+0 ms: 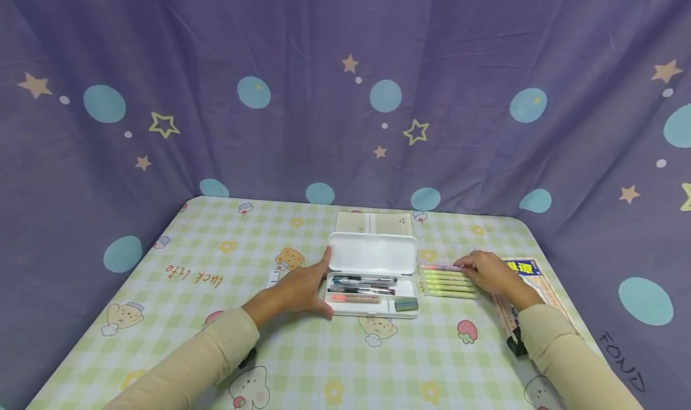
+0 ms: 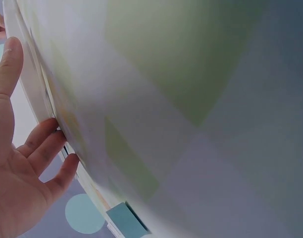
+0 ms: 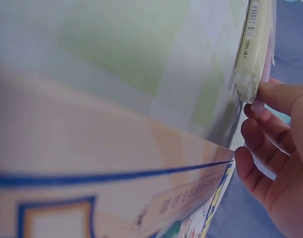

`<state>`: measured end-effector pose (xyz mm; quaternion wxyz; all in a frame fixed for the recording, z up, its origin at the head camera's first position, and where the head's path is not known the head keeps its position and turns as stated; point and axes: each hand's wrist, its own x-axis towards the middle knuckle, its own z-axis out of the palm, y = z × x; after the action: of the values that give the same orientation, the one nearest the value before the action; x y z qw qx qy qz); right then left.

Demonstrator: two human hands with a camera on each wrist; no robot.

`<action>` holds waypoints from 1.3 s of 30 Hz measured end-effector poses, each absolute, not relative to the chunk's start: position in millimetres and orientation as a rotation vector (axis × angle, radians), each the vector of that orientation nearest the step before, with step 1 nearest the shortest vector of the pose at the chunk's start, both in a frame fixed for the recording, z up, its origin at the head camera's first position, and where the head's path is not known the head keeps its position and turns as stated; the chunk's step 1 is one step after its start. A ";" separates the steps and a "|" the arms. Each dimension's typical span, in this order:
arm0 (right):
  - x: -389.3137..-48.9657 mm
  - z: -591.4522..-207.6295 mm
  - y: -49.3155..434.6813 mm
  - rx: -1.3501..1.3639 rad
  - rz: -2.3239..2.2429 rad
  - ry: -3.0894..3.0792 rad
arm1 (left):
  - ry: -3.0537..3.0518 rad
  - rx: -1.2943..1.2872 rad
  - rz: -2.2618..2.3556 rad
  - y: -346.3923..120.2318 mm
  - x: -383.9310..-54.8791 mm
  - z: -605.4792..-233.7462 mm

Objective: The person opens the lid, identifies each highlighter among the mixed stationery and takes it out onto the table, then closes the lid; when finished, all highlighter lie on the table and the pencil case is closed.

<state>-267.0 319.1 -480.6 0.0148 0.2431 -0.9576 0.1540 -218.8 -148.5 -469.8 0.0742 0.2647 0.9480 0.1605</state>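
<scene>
A white pencil case (image 1: 372,254) stands with its lid raised in mid-table. Inside lie several pens (image 1: 361,283), an orange-pink highlighter (image 1: 355,299) and a grey-blue block (image 1: 406,304). My left hand (image 1: 299,288) rests against the case's left side, thumb and fingers spread. To the right, several yellow highlighters (image 1: 449,283) lie in a row, with a pink highlighter (image 1: 439,268) along the far side. My right hand (image 1: 490,272) pinches the right end of the pink one between thumb and index finger; in the right wrist view the other fingers (image 3: 255,134) are loosely bent.
Behind the case lies a beige notebook (image 1: 353,223). A printed booklet (image 1: 546,284) is partly under my right forearm. Left of the case, partly behind my left hand, is a small white item (image 1: 274,277); a teal-banded block (image 2: 126,220) shows in the left wrist view.
</scene>
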 end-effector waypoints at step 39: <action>-244.6 -451.5 272.8 0.937 0.531 -2.874 | 2.834 0.766 0.469 -147.7 -219.5 -469.6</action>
<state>-244.6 272.8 -451.5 0.0365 0.3050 -0.9358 0.1729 -219.5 -147.7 -469.6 0.0843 0.2568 0.9498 0.1573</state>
